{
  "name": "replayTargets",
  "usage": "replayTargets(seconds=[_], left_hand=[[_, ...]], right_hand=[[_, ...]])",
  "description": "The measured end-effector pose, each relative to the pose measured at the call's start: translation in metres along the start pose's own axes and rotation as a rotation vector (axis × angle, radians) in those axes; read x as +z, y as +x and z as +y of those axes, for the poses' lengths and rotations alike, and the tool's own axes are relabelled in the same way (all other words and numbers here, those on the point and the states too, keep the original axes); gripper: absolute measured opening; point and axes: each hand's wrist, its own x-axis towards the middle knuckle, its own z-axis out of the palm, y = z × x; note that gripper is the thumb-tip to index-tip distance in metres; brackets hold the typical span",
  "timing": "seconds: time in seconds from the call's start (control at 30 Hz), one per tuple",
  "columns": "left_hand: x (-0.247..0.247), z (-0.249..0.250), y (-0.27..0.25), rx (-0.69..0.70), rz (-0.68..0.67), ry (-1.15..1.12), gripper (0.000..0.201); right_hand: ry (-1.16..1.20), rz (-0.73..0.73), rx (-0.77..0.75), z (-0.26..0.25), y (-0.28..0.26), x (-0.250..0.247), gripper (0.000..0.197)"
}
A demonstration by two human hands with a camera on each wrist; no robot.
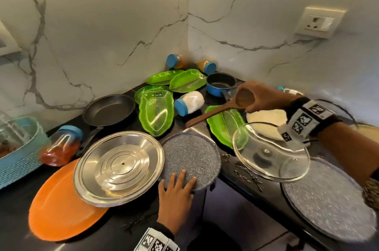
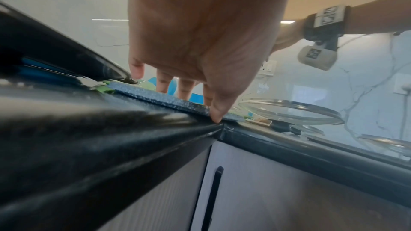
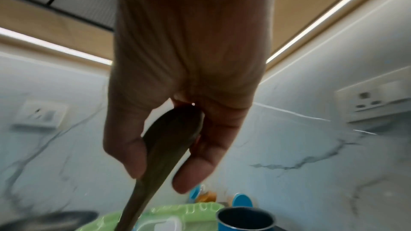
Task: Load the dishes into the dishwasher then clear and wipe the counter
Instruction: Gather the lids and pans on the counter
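Note:
A grey speckled round plate lies at the inner corner of the black counter and overhangs its edge. My left hand holds its near rim. In the left wrist view the fingers lie on top of that plate and the thumb meets the rim from below. My right hand hovers above the counter and grips a wooden spoon by its bowl, handle pointing down-left. The right wrist view shows the spoon pinched between thumb and fingers.
Beside the grey plate are a steel plate on an orange plate, a frying pan, green leaf dishes, jars, a blue saucepan, a glass lid, a white plate and another grey plate. A blue basket stands at the left.

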Motion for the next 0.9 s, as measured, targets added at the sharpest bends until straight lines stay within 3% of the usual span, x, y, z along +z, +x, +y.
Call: replayTargets(seconds=[0.13, 0.27, 0.4, 0.57, 0.8, 0.9], left_hand=[[-0.022, 0.013, 0.006, 0.048, 0.149, -0.106, 0.045], [-0.046, 0.052, 0.012, 0.227, 0.241, -0.626, 0.042], [-0.065, 0.127, 0.014, 0.457, 0.12, -0.9, 0.015], [-0.038, 0.221, -0.005, 0.773, -0.156, -0.897, 0.043], [0.011, 0.314, -0.05, 0.946, -0.404, -0.707, 0.035], [0.025, 0.338, -0.071, 0.985, -0.465, -0.635, 0.034]], right_hand=[[0.285, 0.251, 0.141, 0.025, -0.11, -0.027, 0.071], [0.518, 0.396, 0.27, 0.027, -0.25, -0.046, 0.077], [0.632, 0.553, 0.526, 0.02, -0.401, -0.044, 0.074], [0.752, 0.738, 0.857, -0.016, -0.578, -0.02, 0.09], [0.523, 0.577, 1.33, -0.067, -0.757, 0.03, 0.076], [0.465, 0.5, 1.474, -0.071, -0.803, 0.073, 0.076]])
